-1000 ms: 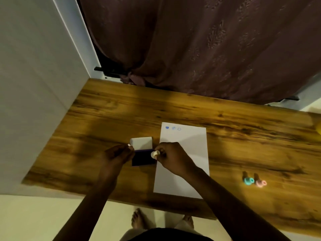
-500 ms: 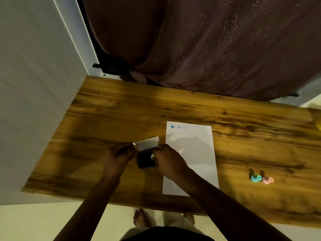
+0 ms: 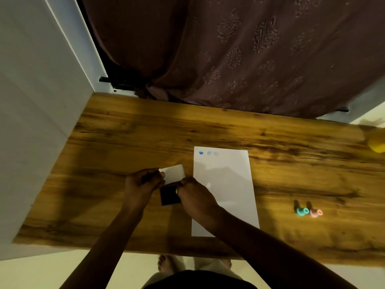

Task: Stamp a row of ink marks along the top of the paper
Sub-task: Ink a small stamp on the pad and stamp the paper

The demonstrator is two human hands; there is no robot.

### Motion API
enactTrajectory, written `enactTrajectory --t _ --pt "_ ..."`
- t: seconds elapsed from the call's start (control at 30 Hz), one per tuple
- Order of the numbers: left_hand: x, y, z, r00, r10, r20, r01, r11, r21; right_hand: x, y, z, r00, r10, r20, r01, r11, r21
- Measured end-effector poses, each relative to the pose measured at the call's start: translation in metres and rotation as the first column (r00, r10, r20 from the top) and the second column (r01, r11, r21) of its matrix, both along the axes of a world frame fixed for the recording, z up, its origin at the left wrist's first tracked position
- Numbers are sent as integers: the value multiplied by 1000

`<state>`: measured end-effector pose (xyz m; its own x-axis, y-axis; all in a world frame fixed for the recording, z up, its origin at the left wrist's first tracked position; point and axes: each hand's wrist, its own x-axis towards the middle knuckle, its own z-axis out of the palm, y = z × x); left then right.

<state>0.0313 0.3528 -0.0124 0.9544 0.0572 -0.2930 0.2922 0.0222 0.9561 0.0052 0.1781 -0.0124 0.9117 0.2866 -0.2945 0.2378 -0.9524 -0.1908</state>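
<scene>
A white sheet of paper [image 3: 225, 190] lies on the wooden table [image 3: 125, 138], with three small blue ink marks [image 3: 209, 153] in a row at its top left corner. Left of the paper sits a dark ink pad [image 3: 169, 197] with its white lid [image 3: 174, 173] raised behind it. My left hand [image 3: 143, 182] pinches the lid's left edge. My right hand [image 3: 195, 197] is closed over the pad's right side on a small pale stamp [image 3: 176, 191], of which only a sliver shows.
A teal stamp [image 3: 302, 211] and a pink stamp [image 3: 315, 212] lie on the table to the right of the paper. A yellow object [image 3: 378, 142] sits at the far right edge. A brown curtain [image 3: 229, 59] hangs behind the table, a white wall [image 3: 31, 122] stands to the left.
My right hand has moved the stamp from beside the paper's edge down onto the ink pad. The lid has tilted slightly in my left hand.
</scene>
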Motion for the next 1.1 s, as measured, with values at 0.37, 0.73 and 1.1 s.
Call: enactTrajectory --t 0.37,0.73,1.1 --pt "-1 -8 0 1000 13 -15 -13 1000 -1 5 -1 11 1000 26 -11 -25 999 29" --pt "-3 -4 6 1000 21 -6 -20 1000 10 4 -15 22 989 -146 7 139 954 266" --pt "-10 -36 8 993 -38 -115 32 998 -61 61 -141 37 790 -609 72 556 760 336"
